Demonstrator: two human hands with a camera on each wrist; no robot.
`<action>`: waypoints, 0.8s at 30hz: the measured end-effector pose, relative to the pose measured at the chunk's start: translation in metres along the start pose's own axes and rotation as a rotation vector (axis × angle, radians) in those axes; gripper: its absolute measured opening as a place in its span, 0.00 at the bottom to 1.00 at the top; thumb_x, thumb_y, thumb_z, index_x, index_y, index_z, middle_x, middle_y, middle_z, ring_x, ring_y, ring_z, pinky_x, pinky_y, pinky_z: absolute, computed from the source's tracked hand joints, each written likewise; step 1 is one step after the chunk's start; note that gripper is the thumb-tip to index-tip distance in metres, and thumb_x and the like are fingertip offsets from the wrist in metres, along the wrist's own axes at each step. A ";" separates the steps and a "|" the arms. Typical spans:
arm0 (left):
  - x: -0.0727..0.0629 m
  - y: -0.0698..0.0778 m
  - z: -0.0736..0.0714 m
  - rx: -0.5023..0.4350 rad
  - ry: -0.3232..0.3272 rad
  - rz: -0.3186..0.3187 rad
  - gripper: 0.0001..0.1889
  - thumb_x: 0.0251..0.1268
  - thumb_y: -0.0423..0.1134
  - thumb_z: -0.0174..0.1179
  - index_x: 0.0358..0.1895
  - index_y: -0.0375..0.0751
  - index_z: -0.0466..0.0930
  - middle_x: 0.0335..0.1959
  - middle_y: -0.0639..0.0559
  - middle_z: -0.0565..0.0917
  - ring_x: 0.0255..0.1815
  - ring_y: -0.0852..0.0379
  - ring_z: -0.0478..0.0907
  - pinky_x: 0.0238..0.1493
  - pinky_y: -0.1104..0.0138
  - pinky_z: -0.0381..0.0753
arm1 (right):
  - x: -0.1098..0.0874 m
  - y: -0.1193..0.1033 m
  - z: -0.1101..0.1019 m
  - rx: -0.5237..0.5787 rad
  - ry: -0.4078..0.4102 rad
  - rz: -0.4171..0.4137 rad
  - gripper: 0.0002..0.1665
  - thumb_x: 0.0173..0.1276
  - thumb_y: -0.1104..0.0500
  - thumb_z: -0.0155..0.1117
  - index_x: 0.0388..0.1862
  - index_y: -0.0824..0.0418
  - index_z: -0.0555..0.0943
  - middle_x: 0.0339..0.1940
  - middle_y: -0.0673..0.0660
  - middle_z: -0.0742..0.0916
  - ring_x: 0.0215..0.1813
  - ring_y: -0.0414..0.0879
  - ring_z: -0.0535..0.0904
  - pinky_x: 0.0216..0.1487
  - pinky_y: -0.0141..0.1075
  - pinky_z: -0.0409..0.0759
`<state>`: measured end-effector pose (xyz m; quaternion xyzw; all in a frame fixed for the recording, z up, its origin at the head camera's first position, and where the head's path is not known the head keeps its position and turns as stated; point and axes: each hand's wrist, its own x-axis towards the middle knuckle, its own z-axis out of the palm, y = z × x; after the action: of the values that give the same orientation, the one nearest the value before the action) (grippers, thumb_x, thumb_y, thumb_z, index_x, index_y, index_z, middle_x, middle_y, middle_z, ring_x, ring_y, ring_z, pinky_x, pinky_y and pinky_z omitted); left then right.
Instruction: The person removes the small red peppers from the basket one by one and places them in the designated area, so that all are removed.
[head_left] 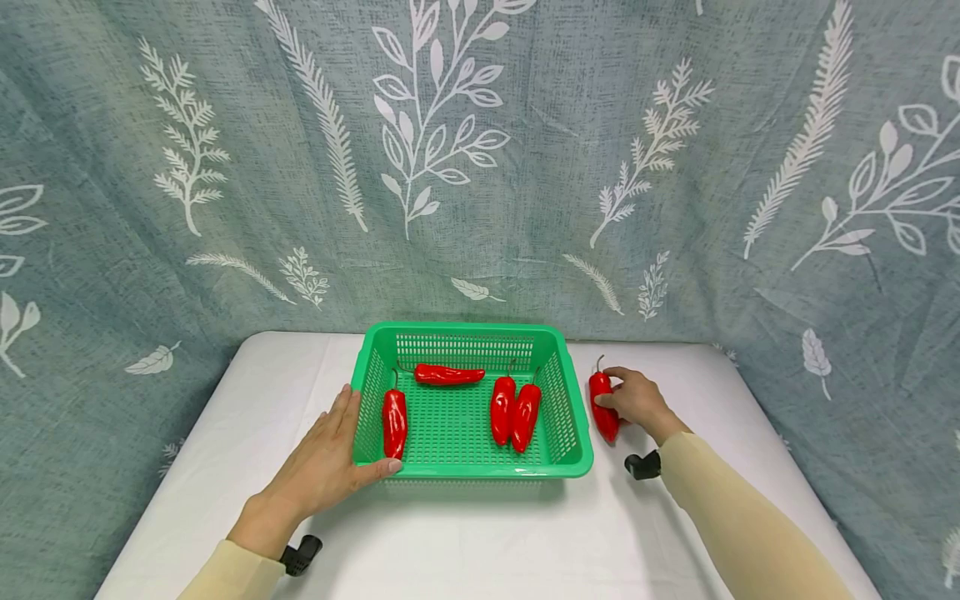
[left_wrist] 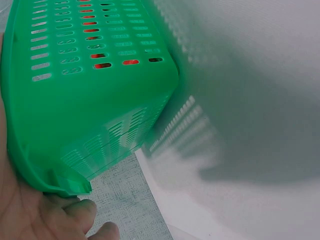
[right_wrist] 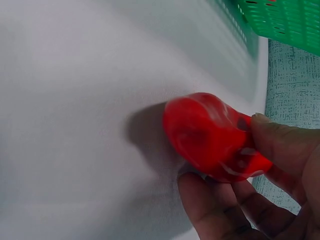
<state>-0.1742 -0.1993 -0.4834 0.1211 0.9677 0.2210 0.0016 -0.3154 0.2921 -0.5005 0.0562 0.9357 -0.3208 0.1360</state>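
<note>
A green plastic basket (head_left: 480,472) sits on the white table with several red chili peppers (head_left: 448,375) in it. My left hand (head_left: 318,467) lies along the basket's left side, fingers straight against the outer wall and thumb on the front rim corner. From the left wrist view, the rim rests against the palm and fingers (left_wrist: 80,214). To the right of the basket, my right hand (head_left: 637,400) pinches another red chili pepper (head_left: 602,408) between thumb and fingers. That pepper (right_wrist: 207,135) has its tip toward the right wrist camera and casts a shadow on the table.
The white table (head_left: 480,550) ends at a grey-green curtain (head_left: 480,275) with white leaf prints, close behind the basket. Black wrist cameras (head_left: 302,555) hang under both wrists. The basket's slotted wall (right_wrist: 287,20) appears at the top of the right wrist view.
</note>
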 end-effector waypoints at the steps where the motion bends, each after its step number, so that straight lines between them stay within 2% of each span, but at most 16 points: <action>1: 0.000 0.000 0.000 0.000 0.000 0.000 0.69 0.59 0.83 0.55 0.85 0.27 0.44 0.88 0.33 0.44 0.87 0.34 0.47 0.83 0.40 0.56 | 0.000 0.000 0.000 -0.002 0.000 0.004 0.41 0.72 0.58 0.69 0.80 0.67 0.66 0.61 0.75 0.81 0.49 0.58 0.85 0.39 0.43 0.91; 11: 0.000 0.001 0.000 -0.003 0.001 0.001 0.69 0.59 0.84 0.55 0.85 0.28 0.44 0.88 0.33 0.44 0.87 0.34 0.47 0.83 0.40 0.56 | -0.002 0.001 -0.001 0.036 0.001 0.009 0.41 0.72 0.59 0.70 0.80 0.67 0.66 0.61 0.75 0.81 0.48 0.57 0.85 0.40 0.43 0.91; 24: 0.000 0.000 -0.001 -0.014 -0.004 0.004 0.68 0.61 0.82 0.56 0.85 0.27 0.44 0.88 0.33 0.44 0.87 0.32 0.48 0.84 0.40 0.54 | -0.002 0.000 0.000 -0.015 0.013 -0.002 0.41 0.73 0.58 0.69 0.80 0.67 0.67 0.60 0.74 0.82 0.49 0.58 0.86 0.37 0.41 0.91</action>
<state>-0.1739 -0.1994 -0.4828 0.1235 0.9659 0.2274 0.0040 -0.3137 0.2923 -0.4998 0.0563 0.9389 -0.3137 0.1299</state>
